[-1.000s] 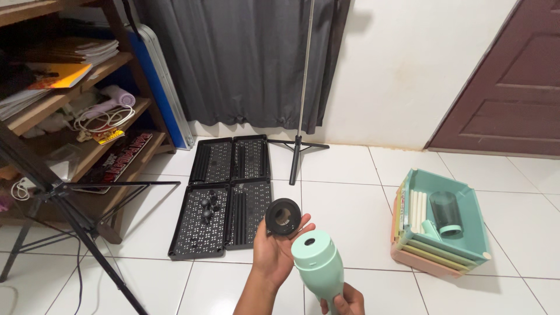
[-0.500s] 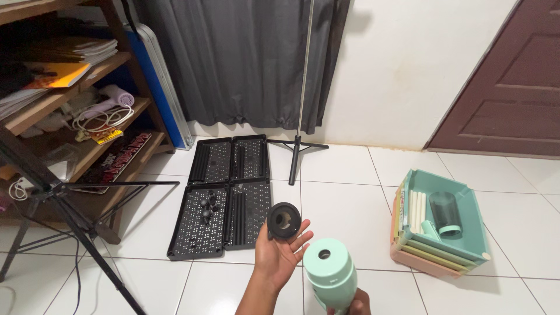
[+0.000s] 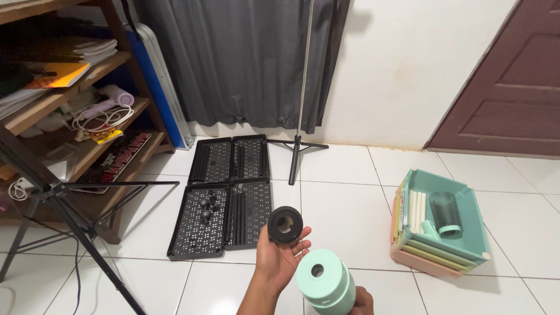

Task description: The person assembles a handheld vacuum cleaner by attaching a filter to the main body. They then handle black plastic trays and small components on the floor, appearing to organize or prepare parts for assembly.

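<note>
A ring is held on the fingertips of the left hand, just left of and above a cylinder, which is gripped from below by the right hand. Behind the hands, four trays are laid on the floor in a block, two in front and two behind. A stand is set just right of the rear trays, before a curtain. A bin is placed well to the right, with a cup in it. Shelves and a tripod are found at the left.
</note>
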